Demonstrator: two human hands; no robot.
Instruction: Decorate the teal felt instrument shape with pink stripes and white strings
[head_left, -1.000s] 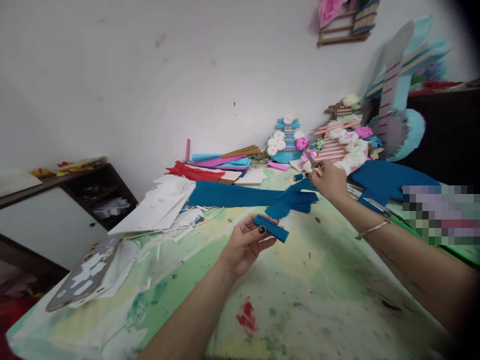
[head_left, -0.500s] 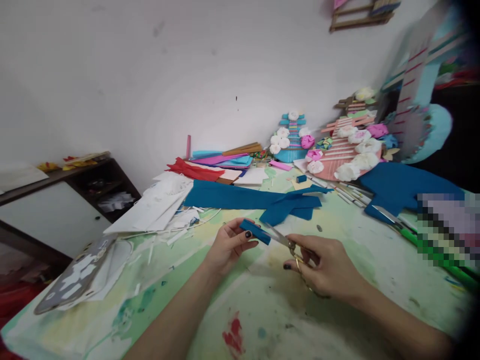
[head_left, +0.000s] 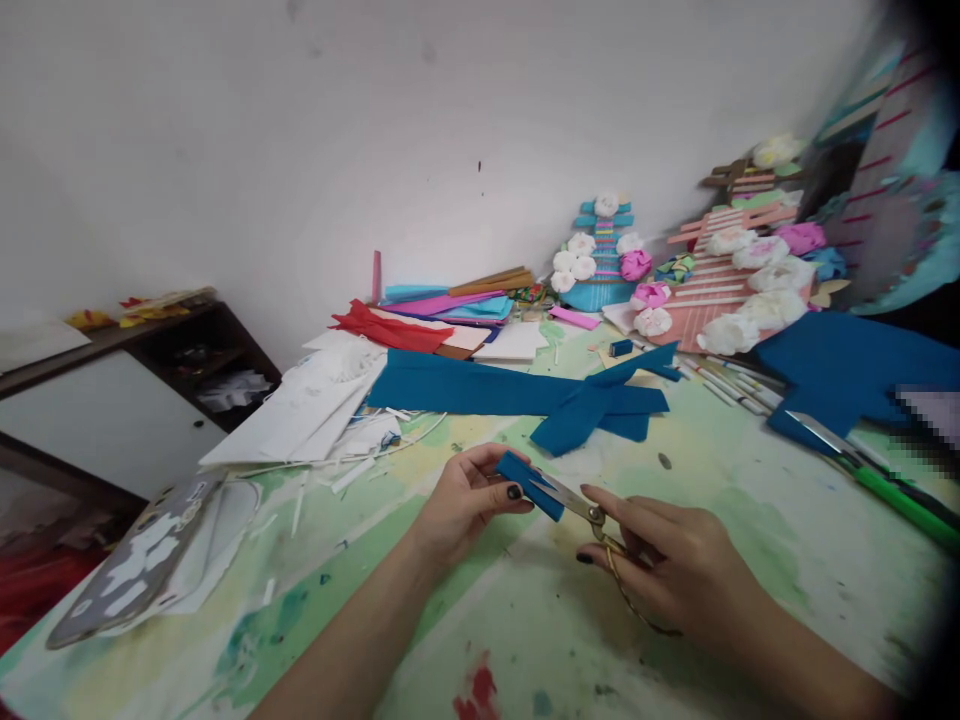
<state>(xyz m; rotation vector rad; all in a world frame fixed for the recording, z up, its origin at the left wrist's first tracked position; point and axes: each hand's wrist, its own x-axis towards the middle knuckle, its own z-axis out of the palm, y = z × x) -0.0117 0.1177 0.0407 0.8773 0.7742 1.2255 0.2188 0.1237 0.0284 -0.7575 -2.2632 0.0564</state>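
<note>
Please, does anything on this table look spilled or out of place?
A red smear, perhaps spilled paint, marks the mottled table near the view's bottom edge; loose white scraps litter its left side.

Left grip (head_left: 466, 502) pinches a blue strip (head_left: 517, 471); right grip (head_left: 671, 550) holds gold-handled scissors (head_left: 595, 515).

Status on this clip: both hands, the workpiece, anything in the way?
Left grip holding folded blue paper-like strip. Right grip on gold-handled metal scissors, blades at strip; cutting unclear. Long flat blue piece beyond, apart from both.
</note>
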